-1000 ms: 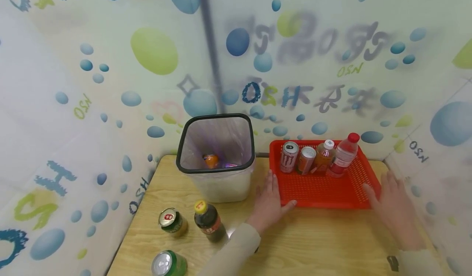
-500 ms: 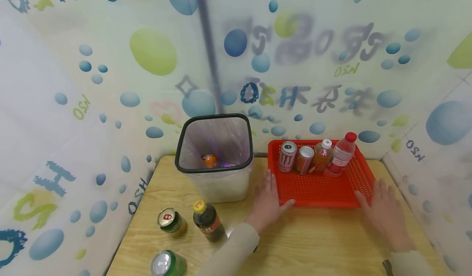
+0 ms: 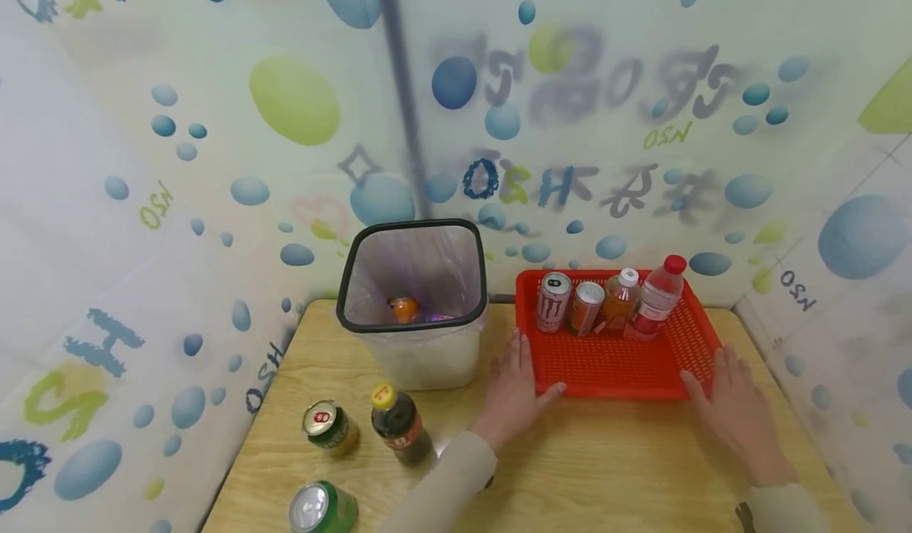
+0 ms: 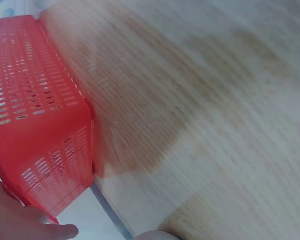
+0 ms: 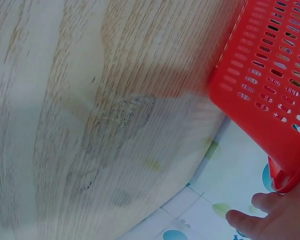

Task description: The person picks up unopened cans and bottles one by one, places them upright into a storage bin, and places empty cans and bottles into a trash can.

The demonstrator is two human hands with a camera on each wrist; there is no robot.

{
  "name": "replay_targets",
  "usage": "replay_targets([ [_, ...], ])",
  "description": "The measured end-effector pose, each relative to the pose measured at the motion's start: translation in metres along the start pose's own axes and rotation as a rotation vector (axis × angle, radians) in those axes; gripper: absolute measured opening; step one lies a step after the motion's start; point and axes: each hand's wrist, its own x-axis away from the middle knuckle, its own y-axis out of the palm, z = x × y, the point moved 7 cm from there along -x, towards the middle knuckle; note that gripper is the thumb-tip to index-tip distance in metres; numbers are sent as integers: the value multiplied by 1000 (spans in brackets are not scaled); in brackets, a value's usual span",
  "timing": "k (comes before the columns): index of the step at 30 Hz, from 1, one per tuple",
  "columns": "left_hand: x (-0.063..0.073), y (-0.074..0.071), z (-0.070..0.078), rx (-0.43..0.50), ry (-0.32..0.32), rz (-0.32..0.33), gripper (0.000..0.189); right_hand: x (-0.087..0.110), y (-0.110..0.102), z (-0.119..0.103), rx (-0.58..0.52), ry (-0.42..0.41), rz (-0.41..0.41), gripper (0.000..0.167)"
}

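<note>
A red perforated plastic basket sits against the back of the table. Along its back stand a pale tall can, a smaller can, a white-capped bottle of amber drink and a red-capped bottle. My left hand rests at the basket's left side, fingers straight and thumb by the front corner. At the right front corner lies my right hand, its fingers extended along that side. Both wrist views show the basket's walls, with fingers of the left hand and right hand by the rim.
A white lined bin with a black rim stands left of the basket, an orange item inside. Nearer on the wooden table are a yellow-capped cola bottle, a dark green-gold can and a green can.
My right hand has moved left, closing in on the basket's right side. The left hand stays by the left side. The head view has shifted slightly; the drinks keep their places in the basket.
</note>
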Motion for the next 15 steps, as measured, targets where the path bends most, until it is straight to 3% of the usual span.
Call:
replay_targets([
  [4, 9, -7, 2, -34, 71, 27, 96, -1, 2, 1, -16, 3, -1, 95],
  [8, 24, -23, 5, -7, 178, 91, 77, 0, 3, 2, -20, 2, 4, 95],
  [15, 64, -71, 13, -7, 417, 328, 45, 0, 2, 0, -23, 11, -11, 96],
])
